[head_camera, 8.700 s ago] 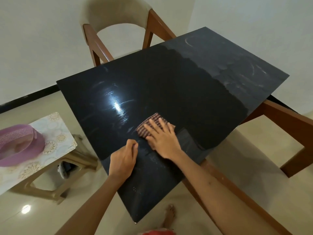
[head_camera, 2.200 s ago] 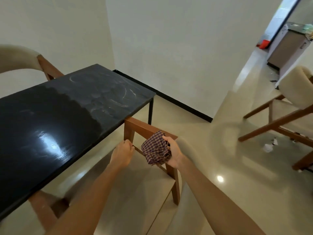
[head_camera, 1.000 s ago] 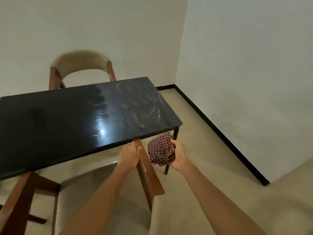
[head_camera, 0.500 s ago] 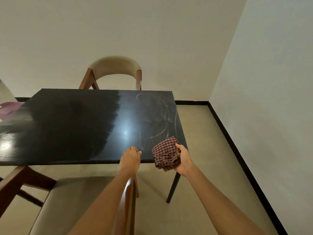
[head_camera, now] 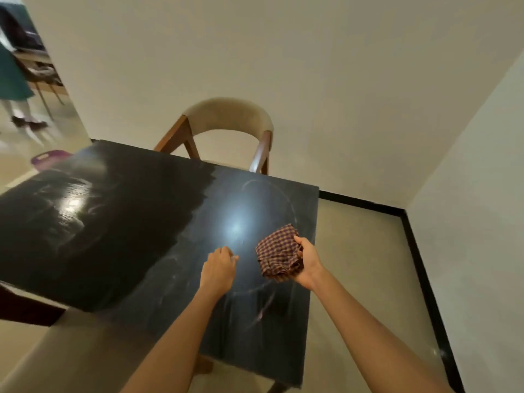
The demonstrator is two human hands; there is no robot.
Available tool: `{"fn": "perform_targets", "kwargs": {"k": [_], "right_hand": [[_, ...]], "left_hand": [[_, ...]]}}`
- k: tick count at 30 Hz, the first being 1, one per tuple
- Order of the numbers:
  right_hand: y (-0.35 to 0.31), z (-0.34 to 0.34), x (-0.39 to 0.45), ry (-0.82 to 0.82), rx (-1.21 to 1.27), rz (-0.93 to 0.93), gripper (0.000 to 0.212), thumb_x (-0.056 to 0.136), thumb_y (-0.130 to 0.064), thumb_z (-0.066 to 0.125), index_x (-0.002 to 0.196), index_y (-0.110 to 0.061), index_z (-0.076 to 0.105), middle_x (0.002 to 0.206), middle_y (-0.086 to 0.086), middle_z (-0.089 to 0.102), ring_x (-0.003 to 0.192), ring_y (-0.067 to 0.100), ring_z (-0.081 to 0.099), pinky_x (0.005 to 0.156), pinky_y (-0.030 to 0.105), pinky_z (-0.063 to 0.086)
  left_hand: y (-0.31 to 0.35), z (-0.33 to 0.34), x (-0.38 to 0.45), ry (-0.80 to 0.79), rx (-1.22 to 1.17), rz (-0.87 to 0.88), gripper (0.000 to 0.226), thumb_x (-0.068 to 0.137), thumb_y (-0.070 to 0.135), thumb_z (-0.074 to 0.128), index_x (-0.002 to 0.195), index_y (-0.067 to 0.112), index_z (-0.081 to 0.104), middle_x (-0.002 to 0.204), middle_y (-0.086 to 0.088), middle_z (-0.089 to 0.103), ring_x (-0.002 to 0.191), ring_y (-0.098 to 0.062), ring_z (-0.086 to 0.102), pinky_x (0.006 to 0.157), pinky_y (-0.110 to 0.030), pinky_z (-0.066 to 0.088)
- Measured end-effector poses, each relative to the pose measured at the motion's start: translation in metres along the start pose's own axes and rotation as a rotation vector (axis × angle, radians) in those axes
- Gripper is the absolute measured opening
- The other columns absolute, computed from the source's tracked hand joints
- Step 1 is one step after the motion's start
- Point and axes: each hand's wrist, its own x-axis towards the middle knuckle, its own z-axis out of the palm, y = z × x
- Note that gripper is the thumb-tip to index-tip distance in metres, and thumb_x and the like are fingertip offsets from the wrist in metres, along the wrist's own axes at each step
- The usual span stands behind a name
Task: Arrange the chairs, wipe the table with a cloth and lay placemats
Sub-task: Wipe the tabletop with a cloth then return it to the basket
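At the far left a doorway opens onto another room, where part of a person in a green garment shows, and a purple basket sits on the floor beyond the desk's corner. The left half of the black desk looks dark and glossy, seemingly wiped; a ragged edge runs down the middle, and to its right the surface is dull, with streaks and rings. A beige-backed chair stands tucked at the far side. The left hand hovers over the dull part in a loose fist, holding nothing. Half a second ago it rested on the near chair's backrest; that chair is now out of sight. The right hand is closed around the bunched checked cloth, which hangs just above the desk near its right edge, whereas a moment ago it was at the front edge. Wiping the unclean half is probably next; no placemats are laid.
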Motion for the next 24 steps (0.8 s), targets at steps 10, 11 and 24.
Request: {"fn": "perform_targets", "kwargs": {"k": [10,11,24], "right_hand": [[-0.107,0.023,0.166,-0.218,-0.193,0.11,0.051,0.101,-0.041,0.032,0.118,-0.005,0.063,0.118,0.02,0.066,0.11,0.039,0.06,0.093,0.051,0.049],[-0.117,0.028,0.185,-0.263,-0.211,0.137,0.052,0.101,-0.039,0.029,0.116,-0.004,0.065,0.116,0.021,0.067,0.109,0.039,0.061,0.09,0.05,0.05],[-0.174,0.143,0.337,-0.466,-0.949,0.098,0.022,0.095,-0.025,0.051,0.107,-0.012,0.065,0.108,0.01,0.067,0.085,0.023,0.064,0.065,0.034,0.054]], "left_hand": [[0.012,0.035,0.122,0.253,-0.029,-0.264,0.027,0.097,0.029,0.047,0.108,0.007,0.056,0.111,-0.01,0.056,0.103,-0.027,0.049,0.085,-0.038,0.043],[0.013,0.044,0.133,0.292,-0.012,-0.296,0.026,0.097,0.029,0.048,0.108,0.007,0.057,0.11,-0.01,0.056,0.101,-0.026,0.049,0.083,-0.036,0.043],[0.043,0.099,0.253,0.612,0.273,-0.613,0.019,0.083,0.021,0.069,0.099,0.012,0.066,0.089,-0.007,0.059,0.081,-0.025,0.053,0.066,-0.037,0.046]]}}
